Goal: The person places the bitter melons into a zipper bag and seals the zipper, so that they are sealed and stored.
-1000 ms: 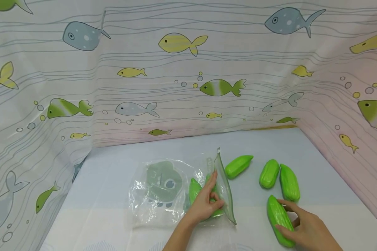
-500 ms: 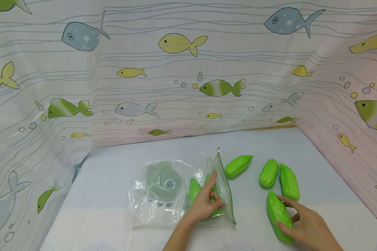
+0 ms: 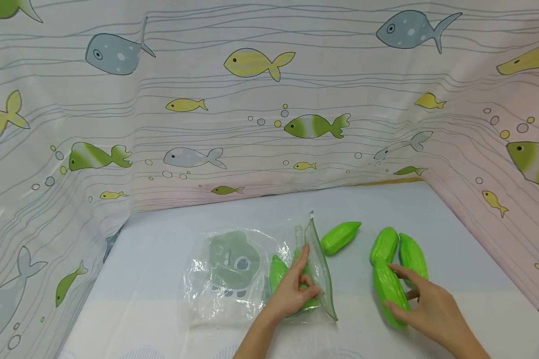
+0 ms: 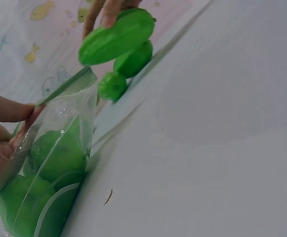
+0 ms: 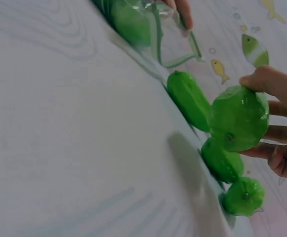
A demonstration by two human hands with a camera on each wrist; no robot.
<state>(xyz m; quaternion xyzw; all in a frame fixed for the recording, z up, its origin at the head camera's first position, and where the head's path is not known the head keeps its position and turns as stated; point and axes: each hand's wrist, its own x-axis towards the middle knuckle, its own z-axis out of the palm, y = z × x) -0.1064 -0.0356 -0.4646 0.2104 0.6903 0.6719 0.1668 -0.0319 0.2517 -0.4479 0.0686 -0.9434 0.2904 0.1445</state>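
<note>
My right hand (image 3: pixel 431 304) grips a plump, glossy green cucumber-like vegetable (image 3: pixel 390 294) between thumb and fingers. In the right wrist view this held vegetable (image 5: pixel 239 118) is up off the table, its shadow below. My left hand (image 3: pixel 292 291) pinches the mouth edge of a clear zip bag (image 3: pixel 233 309) printed with a grey-green cartoon figure. The left wrist view shows the bag's green zip strip (image 4: pixel 66 88) standing up, with thumb and fingers at it. Inside the bag lie green vegetables (image 4: pixel 59 155) of the same kind, partly hidden by my left hand in the head view.
Three more green vegetables lie loose: one (image 3: pixel 341 238) just right of the bag mouth, another (image 3: pixel 385 244) behind the held one, and a third (image 3: pixel 413 255) beside that. Fish-printed sheeting (image 3: pixel 251 139) rises around the back and sides of the white table (image 3: pixel 161 224).
My right hand has raised the vegetable and carried it left and away from me, so it now overlaps a loose one in the head view. The left hand and bag stay put.
</note>
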